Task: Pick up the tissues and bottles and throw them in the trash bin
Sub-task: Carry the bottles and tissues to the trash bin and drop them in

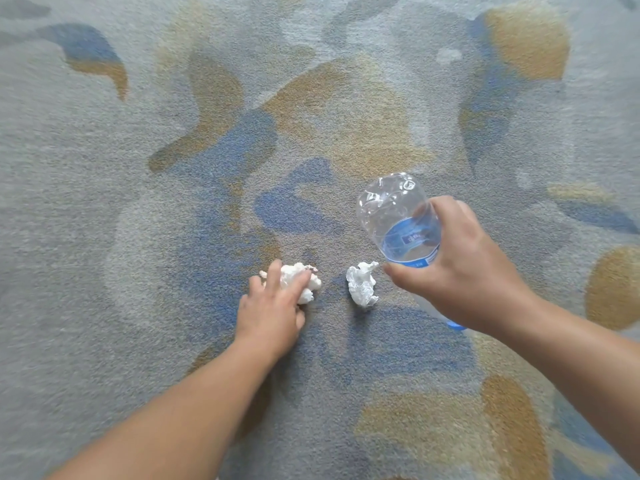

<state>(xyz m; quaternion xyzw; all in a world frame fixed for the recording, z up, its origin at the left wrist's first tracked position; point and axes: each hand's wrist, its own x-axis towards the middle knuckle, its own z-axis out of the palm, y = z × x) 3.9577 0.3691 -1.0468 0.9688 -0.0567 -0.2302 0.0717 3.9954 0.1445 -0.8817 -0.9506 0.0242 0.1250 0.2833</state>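
My right hand (460, 271) grips a clear, crumpled plastic bottle (394, 213) with a blue label. The bottle is held above the carpet, base pointing away from me, and its blue cap (456, 326) peeks out under my wrist. My left hand (273, 306) is down on the carpet with its fingers curled over a crumpled white tissue (306, 280). A second crumpled white tissue (362, 284) lies loose on the carpet between my two hands, just left of my right thumb. No trash bin is in view.
A patterned carpet (207, 168) in grey, blue and ochre fills the whole view.
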